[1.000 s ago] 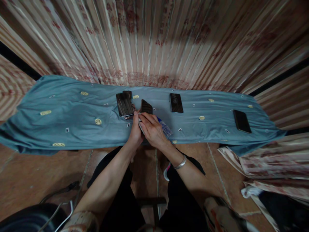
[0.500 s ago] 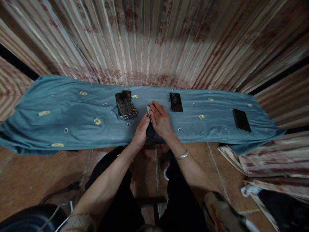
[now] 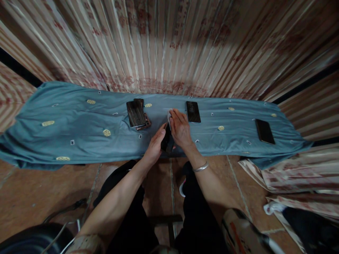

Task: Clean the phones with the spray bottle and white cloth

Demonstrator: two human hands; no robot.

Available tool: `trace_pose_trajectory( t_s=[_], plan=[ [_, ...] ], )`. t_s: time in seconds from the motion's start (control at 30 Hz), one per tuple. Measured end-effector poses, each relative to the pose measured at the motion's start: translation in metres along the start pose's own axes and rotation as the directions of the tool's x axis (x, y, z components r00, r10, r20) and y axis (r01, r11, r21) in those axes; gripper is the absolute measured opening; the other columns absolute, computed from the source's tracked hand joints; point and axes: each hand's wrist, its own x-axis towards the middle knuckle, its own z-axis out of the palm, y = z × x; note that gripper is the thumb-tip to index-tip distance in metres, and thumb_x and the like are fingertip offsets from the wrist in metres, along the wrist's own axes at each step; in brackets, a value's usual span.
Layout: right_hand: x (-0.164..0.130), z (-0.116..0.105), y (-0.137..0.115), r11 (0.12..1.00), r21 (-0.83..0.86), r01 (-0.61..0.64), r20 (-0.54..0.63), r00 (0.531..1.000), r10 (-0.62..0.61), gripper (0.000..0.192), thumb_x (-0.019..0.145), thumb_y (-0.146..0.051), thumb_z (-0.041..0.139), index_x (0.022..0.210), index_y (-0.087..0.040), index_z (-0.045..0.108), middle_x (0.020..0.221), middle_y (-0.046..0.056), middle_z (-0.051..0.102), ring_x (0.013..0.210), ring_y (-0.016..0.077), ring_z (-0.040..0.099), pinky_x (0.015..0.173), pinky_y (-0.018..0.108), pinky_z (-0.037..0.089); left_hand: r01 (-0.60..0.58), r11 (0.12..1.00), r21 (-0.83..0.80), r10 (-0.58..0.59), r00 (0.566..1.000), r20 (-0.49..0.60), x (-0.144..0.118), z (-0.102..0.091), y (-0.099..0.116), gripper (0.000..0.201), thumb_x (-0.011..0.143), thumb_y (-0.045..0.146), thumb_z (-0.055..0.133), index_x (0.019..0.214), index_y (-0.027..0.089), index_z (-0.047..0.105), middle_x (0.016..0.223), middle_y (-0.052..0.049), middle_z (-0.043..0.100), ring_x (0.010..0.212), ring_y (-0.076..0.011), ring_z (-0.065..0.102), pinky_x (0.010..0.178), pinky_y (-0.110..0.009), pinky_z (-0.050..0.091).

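My left hand (image 3: 155, 144) is closed around a dark phone (image 3: 166, 141), held above the front part of the cloth-covered table. Over the phone's upper right edge lies my right hand (image 3: 180, 128), its fingers bent round a small light-grey cloth (image 3: 168, 115). Much of the phone and most of that cloth are hidden by the hands. To the left, a black phone (image 3: 135, 114) rests on top of other phones, one with a pinkish edge (image 3: 147, 122). Just right of my right hand, another phone (image 3: 193, 112) lies flat, dark screen up.
A blue-green patterned cloth (image 3: 87, 141) covers the long narrow table. Near its right end lies a dark phone (image 3: 265, 132). A striped curtain (image 3: 164, 46) hangs behind. On the floor at lower left are a black rounded object (image 3: 34, 240) and cables.
My right hand has moved a little to the right with the grey cloth, and more of the phone shows between my hands. My left hand keeps its hold; the lying phones have not moved.
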Motion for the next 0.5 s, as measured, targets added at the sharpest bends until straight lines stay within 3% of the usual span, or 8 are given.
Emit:
trace_pose_trajectory(
  t_s=[0.2,0.5],
  plan=[
    [-0.0002,0.0010,0.0015,1.000,0.003,-0.009,-0.021,1.000,0.009,0.049,0.108,-0.033,0.031,0.141,-0.012,0.060,0.144,0.018,0.061,0.137,0.0283,0.053,0.118,0.052,0.042,0.050,0.995,-0.083,-0.054,0.998,-0.042,-0.0001,0.0028,0.0012,0.039,0.092,0.036,0.067,0.129,0.027,0.070,0.135,-0.004,0.070,0.116,-0.0291,0.070,0.096,-0.046,0.063],
    [0.0015,0.0044,0.0096,1.000,-0.010,-0.025,-0.061,0.998,0.024,0.051,0.109,-0.034,0.027,0.139,-0.009,0.060,0.141,0.021,0.063,0.135,0.0286,0.055,0.116,0.053,0.043,0.054,0.997,-0.054,-0.055,0.998,-0.020,-0.0005,0.0029,0.0008,0.040,0.090,0.034,0.069,0.129,0.027,0.071,0.141,-0.004,0.067,0.115,-0.0303,0.070,0.096,-0.049,0.063]
  ],
)
